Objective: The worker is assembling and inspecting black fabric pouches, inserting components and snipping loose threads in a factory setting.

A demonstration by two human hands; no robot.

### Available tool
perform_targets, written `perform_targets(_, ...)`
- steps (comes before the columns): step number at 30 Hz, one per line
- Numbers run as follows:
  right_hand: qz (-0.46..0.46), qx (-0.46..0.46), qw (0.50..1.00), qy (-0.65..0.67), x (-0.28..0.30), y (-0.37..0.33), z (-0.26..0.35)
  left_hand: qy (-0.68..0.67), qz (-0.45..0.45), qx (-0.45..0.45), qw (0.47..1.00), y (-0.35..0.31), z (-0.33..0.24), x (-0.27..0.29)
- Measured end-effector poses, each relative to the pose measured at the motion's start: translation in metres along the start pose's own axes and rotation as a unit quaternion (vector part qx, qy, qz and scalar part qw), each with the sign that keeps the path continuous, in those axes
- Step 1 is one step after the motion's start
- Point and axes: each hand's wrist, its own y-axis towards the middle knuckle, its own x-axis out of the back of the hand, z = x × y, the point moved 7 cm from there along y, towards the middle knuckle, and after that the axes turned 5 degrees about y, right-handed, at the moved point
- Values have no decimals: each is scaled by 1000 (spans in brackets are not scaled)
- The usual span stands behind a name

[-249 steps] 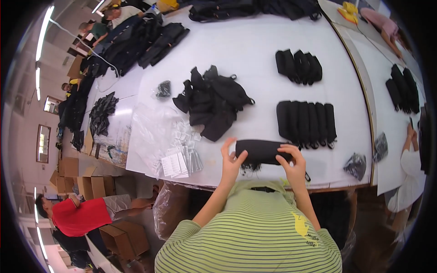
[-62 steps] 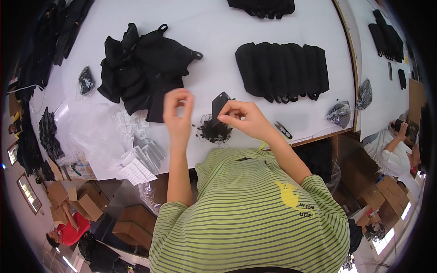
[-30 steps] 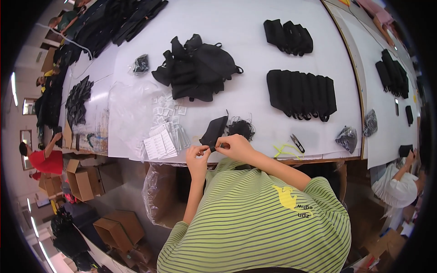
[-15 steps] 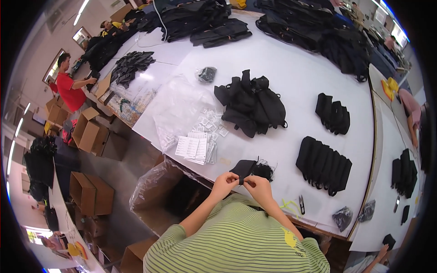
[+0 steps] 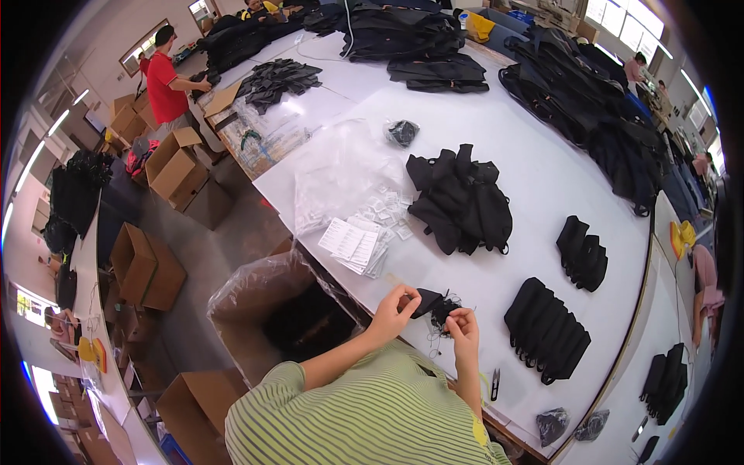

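My left hand (image 5: 393,316) is closed, its thumb and forefinger pinched on a small black fabric piece (image 5: 426,303) near the table's front edge. Just right of that piece lies a tangle of black thread (image 5: 444,312). At the tangle's right side is my right hand (image 5: 463,332), fingertips pressed together; whether a thread is between them is too small to tell. Black-handled thread snips (image 5: 495,384) lie on the table to the right of my right forearm.
A heap of black fabric pieces (image 5: 463,203) lies mid-table, with two rows of black pouches (image 5: 547,329) at right. White printed cards (image 5: 355,244) and small packets (image 5: 385,208) sit at left. A plastic-lined carton (image 5: 248,310) stands below the edge. One person in red (image 5: 165,89) works far left.
My hands have moved apart, the right one shifting to the right toward the thread tangle. Both were together on the black piece before. The head view has turned.
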Motion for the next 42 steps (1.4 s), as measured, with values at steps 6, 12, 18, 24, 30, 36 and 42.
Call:
perform_targets(6,-15,-12,998,56,0,-2,24,-232,128,78,961,-1,-9,-26)
perform_targets(12,-30,7,998,58,-3,-3,22,-160,188,34,968,-2,-17,-41)
perform_targets(18,-45,36,998,2,-4,-1,22,-145,182,19,972,2,-24,-42)
perform_targets(24,-91,55,994,-15,2,1,27,-117,179,20,977,7,-25,-47)
perform_targets(30,-127,41,991,14,14,6,25,-102,175,3,979,12,-31,-51)
perform_targets(36,-125,43,991,-6,14,7,30,-106,176,6,979,13,-33,-57)
perform_targets(42,-129,39,991,23,20,9,32,-114,169,6,979,13,-34,-62)
